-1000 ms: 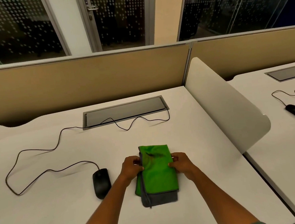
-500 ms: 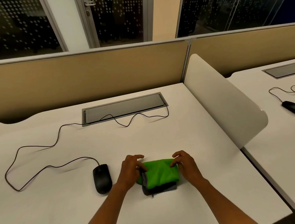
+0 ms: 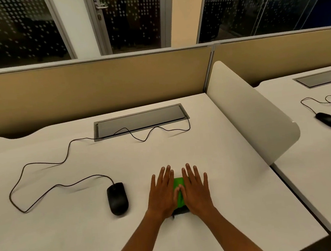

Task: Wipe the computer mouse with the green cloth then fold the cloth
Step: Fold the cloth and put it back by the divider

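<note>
Two flat palms press down on our folded green cloth [image 3: 179, 191]: our left hand [image 3: 162, 193] and right hand [image 3: 195, 190] lie side by side, fingers spread and extended, gripping nothing. Only a strip of cloth shows between them. Our computer mouse [image 3: 117, 198] sits near the left hand on the desk [image 3: 234, 179].
</note>
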Available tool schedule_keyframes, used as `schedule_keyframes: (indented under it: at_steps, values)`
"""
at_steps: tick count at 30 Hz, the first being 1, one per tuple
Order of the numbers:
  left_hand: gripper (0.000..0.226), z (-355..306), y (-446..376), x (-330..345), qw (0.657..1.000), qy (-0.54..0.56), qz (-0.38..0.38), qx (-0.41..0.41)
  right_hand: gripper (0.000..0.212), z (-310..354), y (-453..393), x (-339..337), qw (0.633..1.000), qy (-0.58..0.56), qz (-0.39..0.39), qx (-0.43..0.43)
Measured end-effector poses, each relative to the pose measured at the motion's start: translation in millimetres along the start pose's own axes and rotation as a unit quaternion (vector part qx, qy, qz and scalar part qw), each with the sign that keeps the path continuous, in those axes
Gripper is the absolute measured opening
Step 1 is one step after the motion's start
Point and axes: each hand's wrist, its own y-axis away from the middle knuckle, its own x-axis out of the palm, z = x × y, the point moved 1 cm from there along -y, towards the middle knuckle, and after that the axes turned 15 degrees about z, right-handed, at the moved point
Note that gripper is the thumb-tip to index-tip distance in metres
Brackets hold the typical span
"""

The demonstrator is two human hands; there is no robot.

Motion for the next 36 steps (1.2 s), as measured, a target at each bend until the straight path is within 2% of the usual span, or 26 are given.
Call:
schedule_keyframes:
  at_steps: [7, 18, 25, 30, 36]
  values:
    - [0.060, 0.8, 3.2, 27.2, 1.000, 0.020, -0.003, -0.007, 0.064, -1.3, 3.7, 18.1, 1.000, 0.017, -0.011, 0.013]
    - [0.062, 6.1, -2.0, 43.9, 0.998, 0.054, -0.038, -0.002, 0.058, -7.0, -6.2, 40.0, 0.999, -0.044, -0.028, 0.004]
    - [0.061, 10.9, 1.2, 35.1, 1.000, 0.024, -0.003, 0.015, 0.059, -7.3, -0.8, 28.1, 0.999, -0.036, 0.020, -0.005]
    - [0.062, 27.0, 6.4, 7.2, 0.999, 0.012, -0.038, 0.006, 0.053, -16.0, -0.3, 2.4, 0.989, -0.131, 0.036, -0.064]
    - [0.062, 43.2, 8.6, -26.5, 0.998, 0.002, -0.054, -0.035, 0.049, -21.9, -9.0, -26.0, 0.988, -0.047, 0.108, -0.101]
